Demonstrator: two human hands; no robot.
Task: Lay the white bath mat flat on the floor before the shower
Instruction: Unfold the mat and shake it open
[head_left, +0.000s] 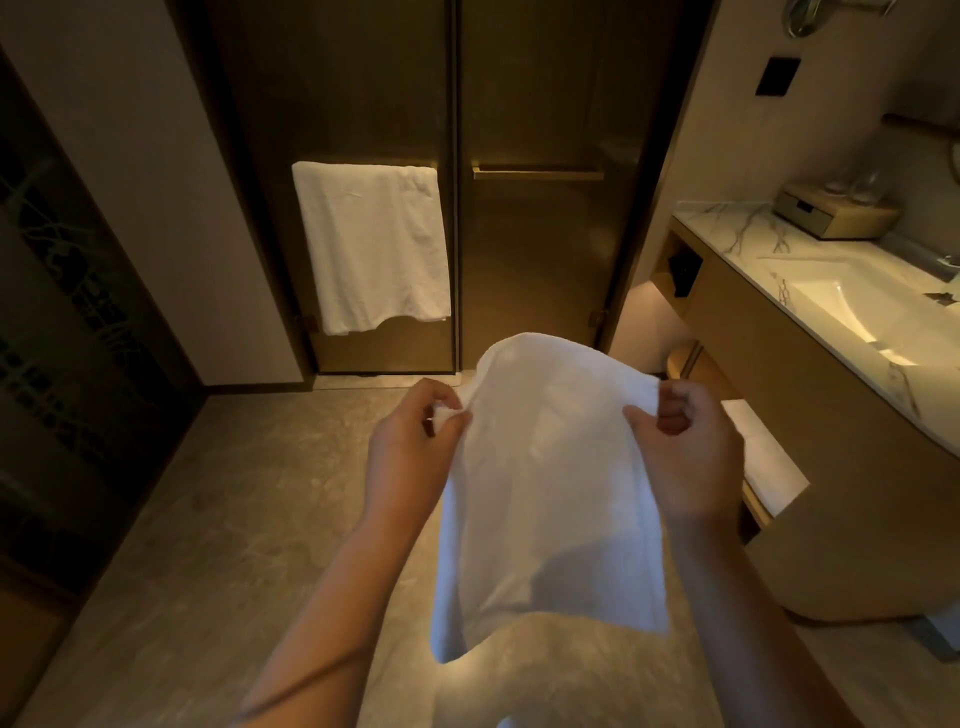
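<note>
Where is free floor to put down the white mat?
Bare floor lies between the shower doors and the hands, left of the vanity. The bath mat hangs from both hands. By the vanity base it is crowded.

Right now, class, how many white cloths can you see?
3: mat held in both hands, towel on the left door's bar, folded one under the vanity. Others may be hidden.
</note>
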